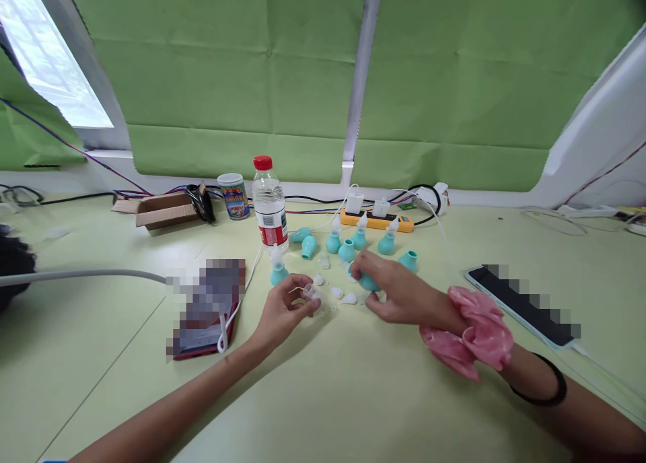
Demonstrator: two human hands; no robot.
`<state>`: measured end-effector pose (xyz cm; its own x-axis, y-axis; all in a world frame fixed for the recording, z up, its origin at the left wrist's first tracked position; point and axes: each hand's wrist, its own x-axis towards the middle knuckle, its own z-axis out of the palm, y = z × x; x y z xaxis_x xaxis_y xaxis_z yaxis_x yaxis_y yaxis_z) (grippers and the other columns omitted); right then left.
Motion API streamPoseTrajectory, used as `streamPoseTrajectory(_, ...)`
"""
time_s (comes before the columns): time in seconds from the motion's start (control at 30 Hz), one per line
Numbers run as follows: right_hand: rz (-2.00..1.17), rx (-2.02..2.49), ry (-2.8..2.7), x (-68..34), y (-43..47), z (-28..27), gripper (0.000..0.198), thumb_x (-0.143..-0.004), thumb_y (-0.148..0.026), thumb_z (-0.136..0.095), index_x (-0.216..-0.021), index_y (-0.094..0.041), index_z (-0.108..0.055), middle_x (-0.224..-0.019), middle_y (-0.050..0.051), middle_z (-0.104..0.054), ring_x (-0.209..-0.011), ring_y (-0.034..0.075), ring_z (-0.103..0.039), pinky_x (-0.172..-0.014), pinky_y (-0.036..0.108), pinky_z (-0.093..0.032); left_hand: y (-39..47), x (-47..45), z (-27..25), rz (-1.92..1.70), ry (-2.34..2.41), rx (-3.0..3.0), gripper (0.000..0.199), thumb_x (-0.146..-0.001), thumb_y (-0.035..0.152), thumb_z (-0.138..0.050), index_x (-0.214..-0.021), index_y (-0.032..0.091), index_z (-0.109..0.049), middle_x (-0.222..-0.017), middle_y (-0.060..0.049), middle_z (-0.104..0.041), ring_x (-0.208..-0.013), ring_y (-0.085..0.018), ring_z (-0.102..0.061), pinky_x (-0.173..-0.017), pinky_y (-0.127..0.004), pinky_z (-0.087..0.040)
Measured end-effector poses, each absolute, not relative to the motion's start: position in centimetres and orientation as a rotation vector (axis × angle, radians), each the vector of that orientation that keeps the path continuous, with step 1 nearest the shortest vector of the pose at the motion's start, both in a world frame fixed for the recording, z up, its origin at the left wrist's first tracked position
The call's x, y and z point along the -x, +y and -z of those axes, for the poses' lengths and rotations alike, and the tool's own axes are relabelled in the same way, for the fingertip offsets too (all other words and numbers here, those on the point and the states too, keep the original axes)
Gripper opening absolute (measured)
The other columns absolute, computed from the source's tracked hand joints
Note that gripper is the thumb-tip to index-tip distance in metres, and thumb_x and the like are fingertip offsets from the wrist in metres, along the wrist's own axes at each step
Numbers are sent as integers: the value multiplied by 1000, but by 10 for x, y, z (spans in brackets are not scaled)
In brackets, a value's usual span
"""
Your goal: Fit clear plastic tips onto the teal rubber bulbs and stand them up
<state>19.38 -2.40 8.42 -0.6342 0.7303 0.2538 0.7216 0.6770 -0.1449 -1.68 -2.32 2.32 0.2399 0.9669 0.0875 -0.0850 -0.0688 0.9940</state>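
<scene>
two forearms [202, 387]: left hand [283, 309] pinches one clear piece [309, 292], right hand [401, 290] one teal bulb [369, 283].

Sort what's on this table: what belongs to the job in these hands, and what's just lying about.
Seems part of the job:
clear plastic piece, in the left hand
teal bulb, in the right hand
other teal bulbs
loose white pieces

Seems just lying about:
water bottle
can
cardboard box
power strip
red-edged phone
pale-edged phone
</scene>
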Motion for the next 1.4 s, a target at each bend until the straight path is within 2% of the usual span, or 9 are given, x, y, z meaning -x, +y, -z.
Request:
streamPoseTrajectory(0.1,-35,994,-2613,-181,-29,-68,22,-62,-13,-43,-82,-20,-39,-78,1,-47,-57,11,-42,-52,22,-31,-22,19,-22,-1074,886,-1194,26,-56,16,-71,-73,14,-51,-81,-3,-60,-74,-14,-58,-67,-25,-47)
streamPoseTrajectory(0.27,-12,978,-2526,-174,-25,-41,19,-71,-19,-44,-89,-20,-37,-66,-2,-53,-50,12,-47,-47,22,-27,-21,21,-21,-992,793,-971,34,-58,14,-71,-90,12,-58,-83,-6,-66,-76,-15,-61,-79,-30,-46)
streamPoseTrajectory(0.6,134,1070,-2532,-171,-29,-35,24,-67,-17,-45,-91,-18,-43,-66,1,-60,-55,16,-56,-46,23,-28,-19,25,-22,-873,787,-1029,26,-55,15,-73,-78,9,-63,-68,-7,-68,-64,-16,-63,-68,-27,-49)
streamPoseTrajectory(0.87,217,1038,-2602,-170,-31,-35,17,-69,-15,-43,-86,-16,-47,-64,2,-60,-54,14,-53,-46,24,-24,-24,23,-25,-853,885,-1150,33,-52,19,-74,-84,12,-67,-76,-7,-69,-71,-21,-64,-76,-34,-48)
streamPoseTrajectory(1.07,373,897,-2678,-170,-30,-35,13,-72,-11,-40,-81,-14,-49,-62,3,-58,-50,13,-49,-44,24,-19,-27,21,-31,-832,956,-1261,30,-50,18,-74,-79,13,-69,-76,-7,-70,-72,-23,-63,-74,-34,-51)
streamPoseTrajectory(1.2,238,923,-2671,-170,-31,-34,14,-70,-11,-40,-81,-16,-47,-63,2,-57,-51,13,-49,-45,23,-21,-30,18,-32,-877,952,-1293,28,-49,15,-74,-77,12,-70,-83,-8,-69,-77,-25,-62,-72,-34,-52)
streamPoseTrajectory(1.4,-373,1015,-2430,-167,-32,-36,19,-62,-13,-49,-79,-19,-43,-65,-3,-54,-53,10,-48,-50,20,-31,-36,17,-36,-895,887,-1303,12,-50,16,-73,-61,13,-70,-81,-8,-69,-82,-26,-62,-74,-35,-52)
